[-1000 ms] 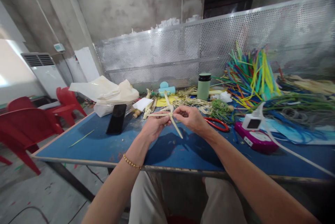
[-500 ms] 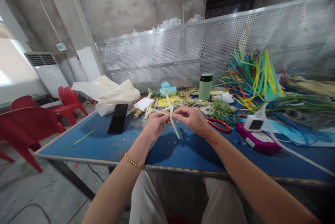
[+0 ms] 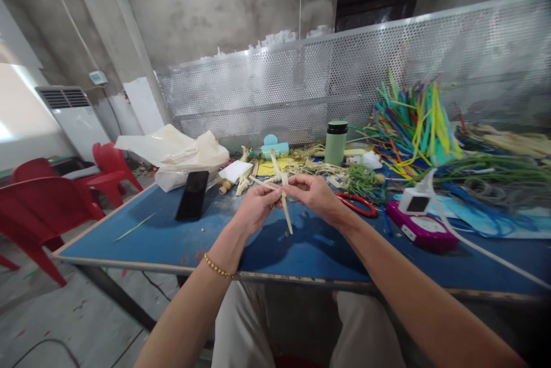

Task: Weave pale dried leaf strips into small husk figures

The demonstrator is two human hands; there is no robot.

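Pale, flat plant-fibre strips (image 3: 287,217) cross one another between my hands, above the blue table (image 3: 155,244). My left hand (image 3: 257,205) is closed, pinching the strips near their crossing. From the other side, my right hand (image 3: 313,196) also pinches the strips close to the crossing, its thumb and forefinger pressed together. One strip end points up and away, another slants down toward me, and a thinner one sticks out to the left. Fingers partly hide the crossing itself.
A black phone (image 3: 191,196) and plastic bag (image 3: 189,152) lie left. Behind stands a green tumbler (image 3: 336,145). Red-handled scissors or pliers (image 3: 357,205), a purple box (image 3: 424,229) with a white charger (image 3: 415,201) and cable, and colourful strips (image 3: 424,121) are on the right.
My right hand has moved slightly left, so its fingertips now meet the strips beside my left hand's. The crossed strips have turned a little, and the whole view has shifted slightly.
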